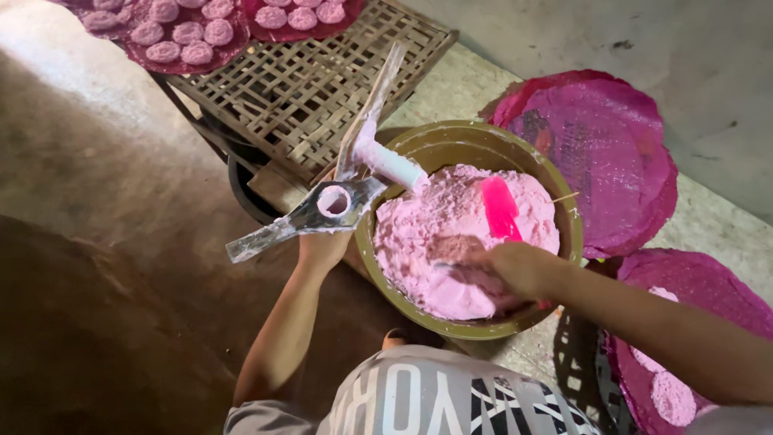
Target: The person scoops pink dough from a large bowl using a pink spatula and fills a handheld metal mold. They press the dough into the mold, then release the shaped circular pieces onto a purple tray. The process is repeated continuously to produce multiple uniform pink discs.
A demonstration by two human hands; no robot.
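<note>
Pink soft dough (pixel 451 234) fills a round green bowl (pixel 564 217) on the grey concrete floor (pixel 725 64). Right hand (pixel 507 270) digs in, grabbing dough; left hand (pixel 322 246) grips a dusty metal press (pixel 338 201) beside a woven bamboo rack (pixel 306 89).

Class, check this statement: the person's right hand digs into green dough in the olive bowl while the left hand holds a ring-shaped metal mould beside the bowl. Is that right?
Not quite. In the head view the dough is pink, not green. The rest stands: the right hand digs into it in the olive bowl, and the left hand holds the ring-shaped metal mould beside the bowl.
</note>
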